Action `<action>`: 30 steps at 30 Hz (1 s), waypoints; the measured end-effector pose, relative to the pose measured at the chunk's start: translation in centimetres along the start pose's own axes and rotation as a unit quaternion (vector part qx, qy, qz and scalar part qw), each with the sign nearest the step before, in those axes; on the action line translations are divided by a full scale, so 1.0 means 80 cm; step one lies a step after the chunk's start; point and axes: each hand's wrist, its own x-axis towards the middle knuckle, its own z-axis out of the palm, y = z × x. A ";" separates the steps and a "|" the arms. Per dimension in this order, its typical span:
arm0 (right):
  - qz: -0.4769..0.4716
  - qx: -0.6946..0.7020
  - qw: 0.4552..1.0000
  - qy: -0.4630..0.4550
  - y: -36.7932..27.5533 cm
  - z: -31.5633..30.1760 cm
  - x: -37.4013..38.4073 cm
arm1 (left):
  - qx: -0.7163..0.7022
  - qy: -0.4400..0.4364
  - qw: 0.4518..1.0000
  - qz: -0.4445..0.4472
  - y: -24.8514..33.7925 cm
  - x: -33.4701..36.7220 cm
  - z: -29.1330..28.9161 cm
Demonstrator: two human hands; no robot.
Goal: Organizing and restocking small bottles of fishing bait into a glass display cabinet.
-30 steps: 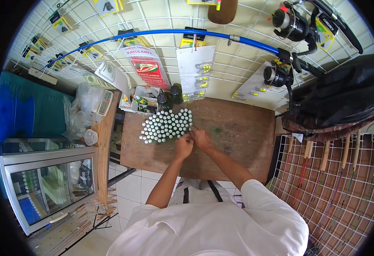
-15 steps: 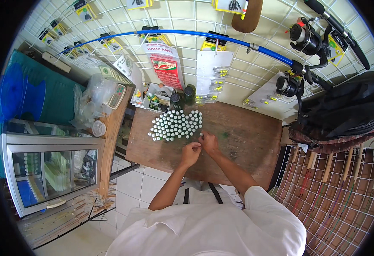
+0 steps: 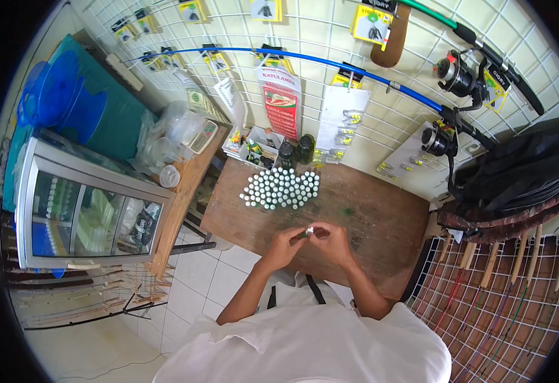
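Both my hands meet above the near part of a brown wooden table (image 3: 381,220). Between their fingertips is a small white-capped bottle (image 3: 309,231), with a bit of green showing below its cap. My right hand (image 3: 332,244) pinches it by the white end. The fingers of my left hand (image 3: 284,247) are closed at its lower part, largely hiding it. Farther off, a tight cluster of small white-capped bottles (image 3: 280,189) stands upright on the table, apart from my hands.
Behind the cluster stand two dark bottles (image 3: 286,153) and a white box of small items (image 3: 258,148). Blue fishing rod (image 3: 330,62) and packets hang on the wall grid. To the left are a glass-fronted cabinet (image 3: 94,214) and a scale (image 3: 201,136); black bags (image 3: 515,172) hang at the right.
My hands have drawn back toward me, away from the cluster, and the small bottle now shows between both hands' fingers. The view has shifted, so the scene sits farther right.
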 end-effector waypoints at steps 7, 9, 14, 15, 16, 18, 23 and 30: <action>-0.077 0.080 0.980 -0.165 -0.054 0.006 0.006 | -0.118 0.010 0.993 -0.011 0.009 -0.041 -0.041; -0.091 0.074 0.978 -0.172 -0.067 0.019 0.007 | -0.158 0.022 0.987 -0.021 0.035 -0.054 -0.058; -0.162 0.075 0.965 -0.193 -0.089 0.078 0.023 | -0.157 0.097 0.983 0.005 0.028 -0.090 -0.102; -0.169 0.080 0.960 -0.206 -0.096 0.094 0.027 | -0.148 0.123 0.981 0.015 0.023 -0.100 -0.112; -0.179 0.076 0.955 -0.224 -0.111 0.110 0.028 | -0.139 0.144 0.980 0.023 0.020 -0.109 -0.124; -0.180 0.062 0.953 -0.235 -0.140 0.144 0.026 | -0.124 0.177 0.976 0.031 0.020 -0.134 -0.153; -0.163 0.113 0.922 -0.333 -0.172 0.236 0.031 | -0.143 0.303 0.942 0.014 -0.008 -0.200 -0.203; -0.114 0.142 0.901 -0.394 -0.233 0.351 0.039 | -0.200 0.468 0.860 0.035 -0.038 -0.303 -0.260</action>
